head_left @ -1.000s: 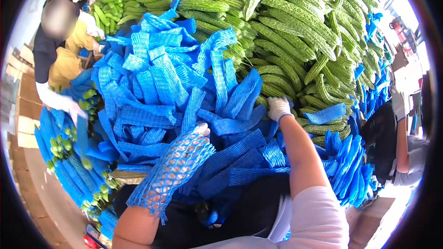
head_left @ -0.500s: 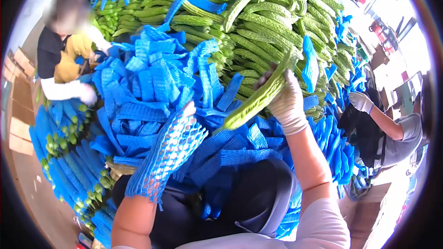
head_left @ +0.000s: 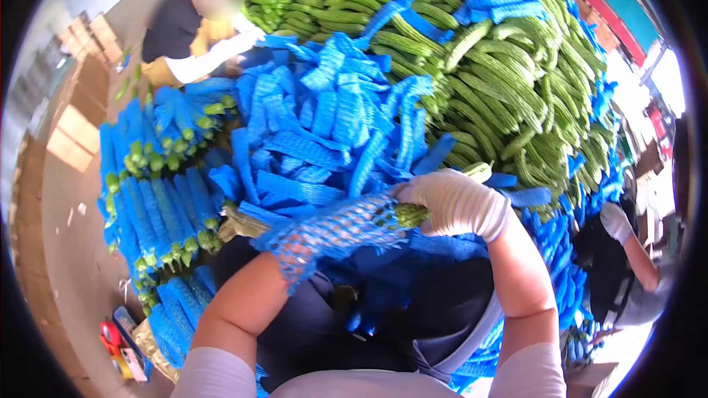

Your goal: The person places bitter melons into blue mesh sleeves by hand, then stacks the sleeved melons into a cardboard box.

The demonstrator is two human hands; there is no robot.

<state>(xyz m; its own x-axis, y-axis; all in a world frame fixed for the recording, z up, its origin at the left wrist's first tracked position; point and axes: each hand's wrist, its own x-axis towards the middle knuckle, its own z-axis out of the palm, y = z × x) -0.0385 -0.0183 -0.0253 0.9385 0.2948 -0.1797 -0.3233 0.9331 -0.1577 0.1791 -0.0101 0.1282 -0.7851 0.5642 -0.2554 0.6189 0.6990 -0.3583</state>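
Observation:
A blue foam net sleeve point(head_left: 324, 236) is stretched over my left hand point(head_left: 335, 232), whose fingers reach toward the right hand and are largely hidden by the mesh. My gloved right hand point(head_left: 457, 203) is closed around a green bumpy gourd point(head_left: 411, 214) at the net's right end. Only short parts of this gourd show, one between the hands and a pale tip above the glove. Just beyond my hands lies a heap of loose blue nets point(head_left: 310, 140). Uncovered green gourds point(head_left: 501, 88) are piled behind and to the right.
Rows of netted gourds point(head_left: 158, 206) lie at the left. A person point(head_left: 173, 37) works at the upper left, another point(head_left: 645, 280) at the right. Cardboard boxes point(head_left: 77, 118) stand at the far left. Red-handled scissors point(head_left: 110, 339) lie at the lower left.
My right hand has brought the gourd down to the net on my left hand, and the two now meet. The net has swung from upright to nearly level. The view has shifted left.

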